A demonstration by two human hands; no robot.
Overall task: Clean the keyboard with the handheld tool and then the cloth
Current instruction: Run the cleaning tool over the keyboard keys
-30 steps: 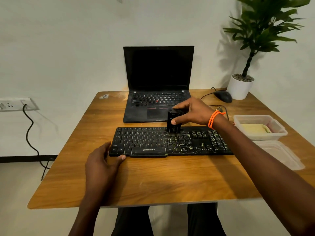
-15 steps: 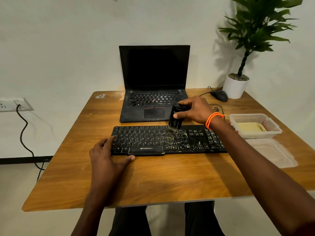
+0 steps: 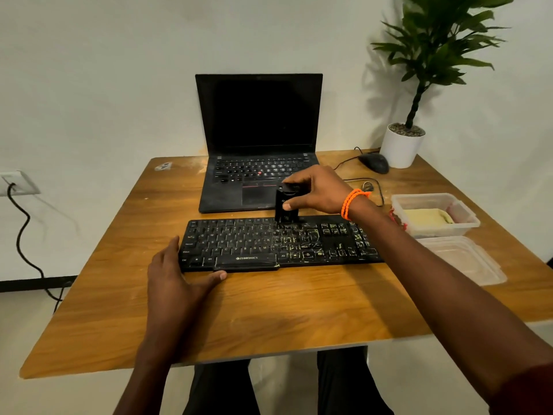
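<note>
At the far left of the frame a wall socket [image 3: 18,182] is seen, with a black cable [image 3: 22,232] hanging from it. The wooden table [image 3: 269,319] fills the middle of the frame. The left hand [image 3: 176,283] is laid flat and spread at the lower left corner of the black keyboard [image 3: 239,244], the thumb resting along its near edge and the fingers against its left end. The keyboard is laid with its long axis running left to right across the frame, its near edge toward the bottom; yellowish marks are seen on the keys of its right half. Above it, an open laptop [image 3: 258,139] with a dark screen is set. The handheld tool [image 3: 285,209], a small black block, is held upright at the centre, its lower end pointed down onto the top key row; it is pinched between the thumb and fingers of the right hand [image 3: 323,190], and an orange band [image 3: 353,202] is worn at that wrist. Farther right, a clear container [image 3: 466,223] holding a folded yellow cloth [image 3: 426,217] is placed, with a clear lid [image 3: 466,262] lying just below it. At the upper right a black mouse [image 3: 374,162] and a potted plant [image 3: 402,148] are found.
</note>
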